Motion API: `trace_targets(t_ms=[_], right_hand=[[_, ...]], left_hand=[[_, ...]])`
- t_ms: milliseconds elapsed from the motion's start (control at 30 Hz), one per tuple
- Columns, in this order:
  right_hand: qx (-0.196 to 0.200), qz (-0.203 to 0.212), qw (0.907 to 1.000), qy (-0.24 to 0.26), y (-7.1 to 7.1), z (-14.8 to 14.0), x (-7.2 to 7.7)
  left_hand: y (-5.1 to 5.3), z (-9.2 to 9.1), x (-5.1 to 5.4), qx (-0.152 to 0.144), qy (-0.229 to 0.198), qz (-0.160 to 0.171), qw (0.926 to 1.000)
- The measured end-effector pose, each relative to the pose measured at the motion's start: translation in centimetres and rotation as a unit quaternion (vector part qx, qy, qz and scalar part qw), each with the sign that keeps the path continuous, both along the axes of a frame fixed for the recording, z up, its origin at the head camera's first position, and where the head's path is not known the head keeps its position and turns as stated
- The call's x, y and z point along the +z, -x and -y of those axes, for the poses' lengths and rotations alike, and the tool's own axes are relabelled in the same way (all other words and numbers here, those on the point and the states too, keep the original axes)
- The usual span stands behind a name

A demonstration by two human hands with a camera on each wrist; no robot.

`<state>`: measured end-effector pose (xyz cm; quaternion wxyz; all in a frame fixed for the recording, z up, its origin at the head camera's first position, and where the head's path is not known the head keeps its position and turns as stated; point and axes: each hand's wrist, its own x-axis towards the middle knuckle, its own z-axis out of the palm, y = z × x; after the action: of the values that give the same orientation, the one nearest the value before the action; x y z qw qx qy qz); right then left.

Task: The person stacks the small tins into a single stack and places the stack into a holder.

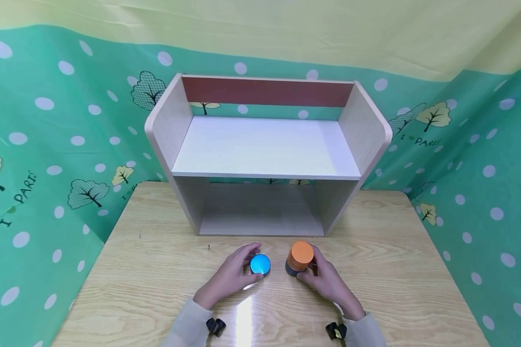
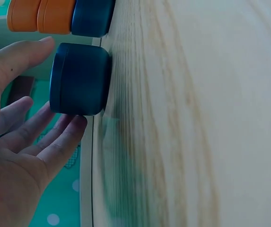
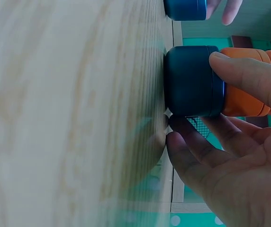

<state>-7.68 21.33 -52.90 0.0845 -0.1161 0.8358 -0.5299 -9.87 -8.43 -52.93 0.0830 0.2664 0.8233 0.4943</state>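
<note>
A round blue tin (image 1: 260,264) stands upright on the table, its shiny lid facing up. Around it curves my left hand (image 1: 236,271), thumb on the near side and fingers beyond; in the left wrist view a small gap shows between the thumb and the tin (image 2: 81,79). To the right, an orange tin (image 1: 301,254) is stacked on a dark blue tin (image 3: 192,80) that sits on the table. My right hand (image 1: 325,277) holds this stack low down, its thumb (image 3: 239,68) at the dark blue tin's upper edge and its fingertips against the opposite side.
Behind the tins stands a pale two-level shelf unit (image 1: 265,147) with a reddish-brown back strip (image 1: 267,90). The wooden table (image 1: 126,284) extends to both sides. A green and yellow patterned cloth (image 1: 69,144) hangs behind and at the sides.
</note>
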Motion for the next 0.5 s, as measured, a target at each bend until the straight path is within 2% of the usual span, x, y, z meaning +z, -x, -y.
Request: trace_targets(t_ms=[500], right_hand=[[-0.015,0.007,0.9999,-0.006,-0.06,0.18,0.27]], left_hand=[[-0.22,-0.18,-0.19,0.006,0.035,-0.011,0.9993]])
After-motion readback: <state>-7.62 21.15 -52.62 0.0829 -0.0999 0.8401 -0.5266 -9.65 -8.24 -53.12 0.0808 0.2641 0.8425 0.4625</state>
